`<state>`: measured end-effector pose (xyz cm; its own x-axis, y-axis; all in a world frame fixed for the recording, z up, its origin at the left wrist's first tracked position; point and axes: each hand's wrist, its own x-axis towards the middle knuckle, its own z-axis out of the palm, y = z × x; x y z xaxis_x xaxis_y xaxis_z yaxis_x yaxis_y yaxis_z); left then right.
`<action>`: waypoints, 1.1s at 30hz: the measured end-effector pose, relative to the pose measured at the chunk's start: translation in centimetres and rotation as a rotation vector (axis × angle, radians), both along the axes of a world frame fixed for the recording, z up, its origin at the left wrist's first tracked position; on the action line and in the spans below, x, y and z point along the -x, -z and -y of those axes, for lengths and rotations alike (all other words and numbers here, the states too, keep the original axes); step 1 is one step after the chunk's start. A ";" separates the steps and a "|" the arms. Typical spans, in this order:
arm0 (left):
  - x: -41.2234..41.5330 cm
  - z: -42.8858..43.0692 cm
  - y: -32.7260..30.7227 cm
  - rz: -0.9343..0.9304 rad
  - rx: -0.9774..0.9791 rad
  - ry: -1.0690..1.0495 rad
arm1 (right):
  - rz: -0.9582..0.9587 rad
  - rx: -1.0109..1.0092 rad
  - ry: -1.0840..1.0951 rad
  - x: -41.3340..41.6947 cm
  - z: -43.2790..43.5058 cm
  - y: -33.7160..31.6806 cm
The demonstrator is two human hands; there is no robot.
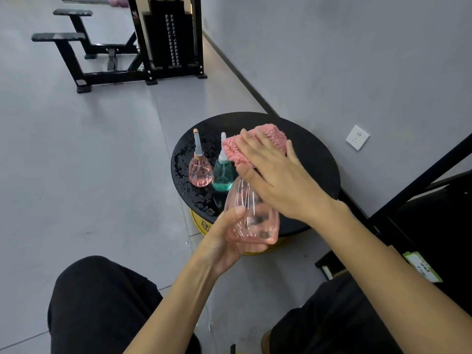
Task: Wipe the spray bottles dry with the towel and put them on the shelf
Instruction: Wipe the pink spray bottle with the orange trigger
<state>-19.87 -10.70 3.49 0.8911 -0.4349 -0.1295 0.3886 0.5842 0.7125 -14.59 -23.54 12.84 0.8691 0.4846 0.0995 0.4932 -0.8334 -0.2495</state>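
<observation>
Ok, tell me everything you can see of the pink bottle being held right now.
The held pink bottle is clear, pink-tinted plastic with a rounded, ribbed body, looking nearly empty. It is lifted off the round black table and tilted, base toward the camera. The left hand cups its lower body; the right hand presses the pink towel over its top, hiding the nozzle.
</observation>
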 end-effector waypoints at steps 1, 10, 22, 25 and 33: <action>0.0 0.0 -0.1 0.011 0.012 0.013 | -0.003 0.000 0.020 -0.4 0.3 -0.1; 0.0 0.0 -0.3 0.027 -0.063 0.024 | 0.003 -0.053 -0.021 0.5 0.5 0.0; 0.4 0.5 -0.3 0.009 -0.018 0.036 | -0.035 -0.147 0.023 -0.7 1.7 0.2; 0.4 0.5 -0.4 0.009 -0.021 0.012 | -0.069 -0.150 -0.113 0.7 0.5 -0.2; 0.3 0.5 -0.3 0.019 0.027 0.027 | -0.034 -0.105 0.017 -1.5 2.0 -0.9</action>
